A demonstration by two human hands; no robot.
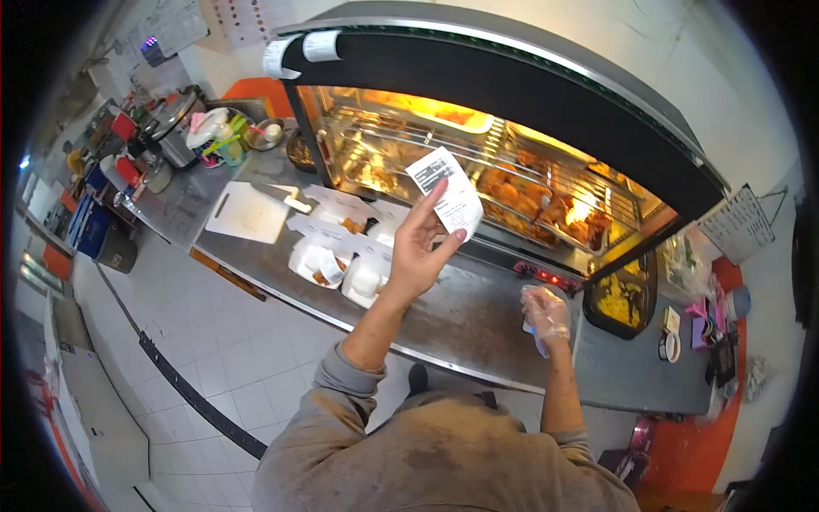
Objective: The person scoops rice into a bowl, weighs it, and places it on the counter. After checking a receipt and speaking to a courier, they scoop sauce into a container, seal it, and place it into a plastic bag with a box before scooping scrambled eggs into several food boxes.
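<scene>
My left hand [416, 253] pinches a printed paper receipt [458, 207] between thumb and fingers, raised in front of the heated food cabinet. A clear plastic glove covers my right hand [547, 314], whose fingers are curled over the counter near the cabinet's lit controls [548, 276]. Something bluish shows below that hand; I cannot tell what it is. Left of my left forearm stand open white takeaway boxes [364, 282], with pieces of fried food and a slip of paper in one.
Trays of browned chicken [589, 224] sit on racks inside the warm cabinet [503, 72]. A white cutting board [247, 213] with a knife [294, 201] lies at left. At right stands a black tray of yellow food [620, 299]. The metal counter [461, 328] ends just before my body.
</scene>
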